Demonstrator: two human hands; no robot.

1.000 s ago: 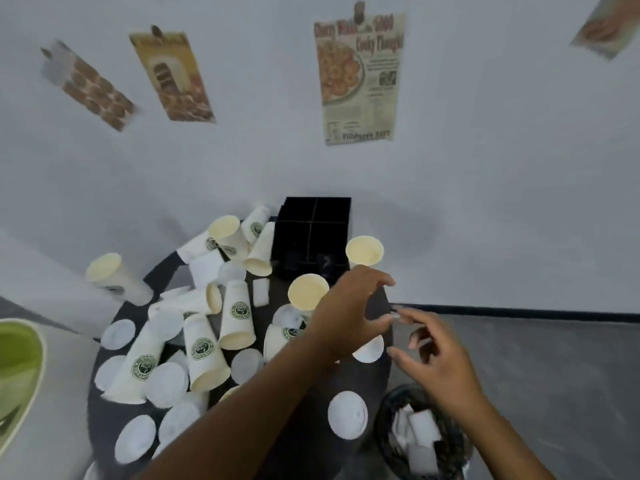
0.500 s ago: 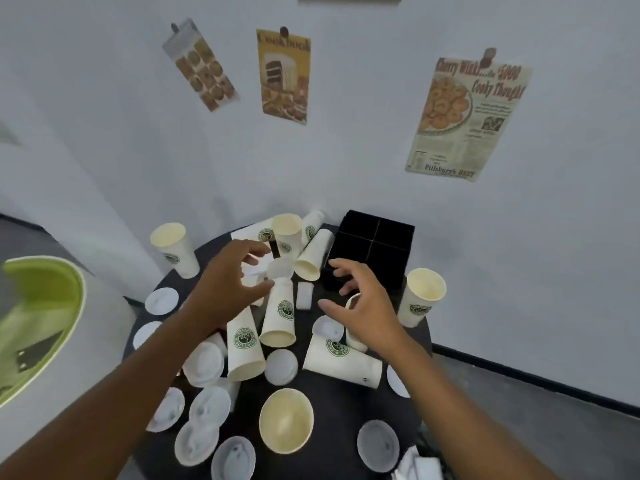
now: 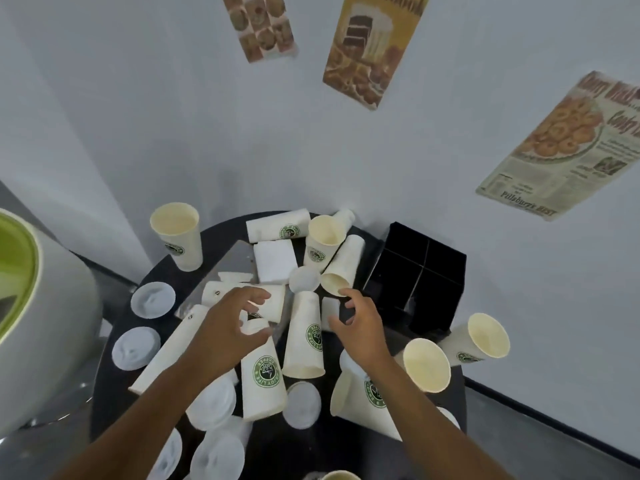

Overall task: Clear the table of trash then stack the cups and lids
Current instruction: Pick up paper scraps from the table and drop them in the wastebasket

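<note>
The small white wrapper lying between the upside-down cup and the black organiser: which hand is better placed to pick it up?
Probably the right hand: its fingers curl just over the small white wrapper, while the left hand hovers over cups farther left.

Both bare forearms reach forward, converging. Left hand (image 3: 231, 328): palm down, fingers spread and half-curled, thumb apart, nothing gripped. Right hand (image 3: 360, 326): palm down, fingers loosely curled, thumb out to the left, holding nothing.
</note>
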